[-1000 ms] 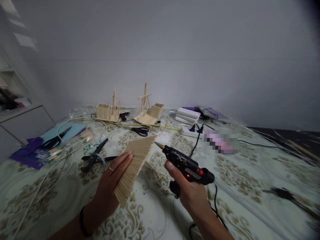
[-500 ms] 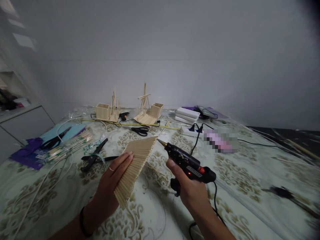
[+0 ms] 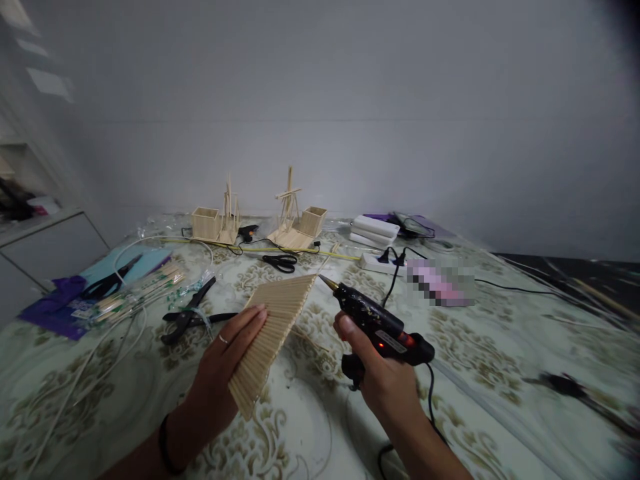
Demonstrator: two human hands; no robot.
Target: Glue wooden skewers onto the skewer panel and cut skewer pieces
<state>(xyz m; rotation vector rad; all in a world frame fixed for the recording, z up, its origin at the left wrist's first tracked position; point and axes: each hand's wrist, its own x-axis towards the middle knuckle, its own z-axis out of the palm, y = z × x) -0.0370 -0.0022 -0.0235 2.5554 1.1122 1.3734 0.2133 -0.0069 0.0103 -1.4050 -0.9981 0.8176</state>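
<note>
Centrally, the left hand [image 3: 217,363] grips a flat, ribbed panel of pale wooden sticks [image 3: 275,317], its fingers extended and pressed on the upper face, its thumb hidden beneath. The panel is tilted above a pale tablecloth with brown floral patterns [image 3: 300,440], in the near middle of the scene. To the right, the right hand [image 3: 387,390] is closed around the handle of a black pistol-shaped glue gun [image 3: 373,323] (a small red light glows on its side). The gun's brass-coloured metal nozzle [image 3: 329,283] points at the panel's far right corner, its tip at or just beside the edge; contact cannot be told. At far centre stand two pale wooden stick models with box-shaped parts [image 3: 313,223]; black-handled scissors [image 3: 281,263] lie nearer.
</note>
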